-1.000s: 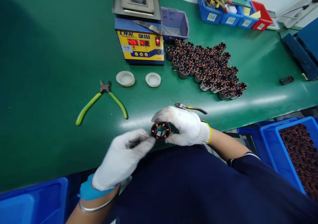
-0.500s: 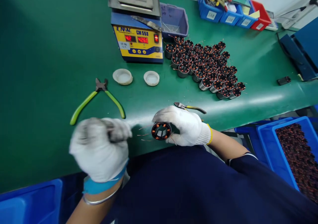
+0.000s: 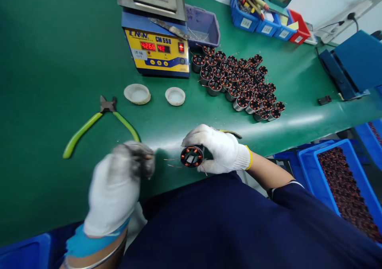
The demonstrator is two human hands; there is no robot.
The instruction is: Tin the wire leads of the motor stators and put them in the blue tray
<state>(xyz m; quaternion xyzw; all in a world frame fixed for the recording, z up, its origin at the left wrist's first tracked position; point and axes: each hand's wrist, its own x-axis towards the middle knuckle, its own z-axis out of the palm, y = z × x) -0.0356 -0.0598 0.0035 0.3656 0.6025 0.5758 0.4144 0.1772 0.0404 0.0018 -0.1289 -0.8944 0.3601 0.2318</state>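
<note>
My right hand (image 3: 219, 147), in a white knit glove, is wrapped round a motor stator (image 3: 191, 156) with copper windings. The stator's open end faces me, and thin wire ends stick out to its left and below. To the left, apart from the stator, is my left hand (image 3: 119, 185) in a dirty white glove with blue at the wrist. Its fingers are curled together and blurred; whatever they may hold does not show. Green-handled cutters (image 3: 107, 106) lie spread on the bench just beyond it. Smaller pliers (image 3: 231, 133) lie partly hidden behind my right hand.
Several finished-looking stators (image 3: 238, 82) stand grouped on the green bench (image 3: 53, 62). A yellow-and-blue solder pot unit (image 3: 158, 54) stands at the back, with two shallow white dishes (image 3: 175, 96) in front. A purple bin (image 3: 203, 24) is beside it. A blue crate (image 3: 346, 189) of parts is at right.
My left hand has turned, its fingers now pointing towards the stator. My right hand keeps its hold on the stator. The whole view has shifted slightly.
</note>
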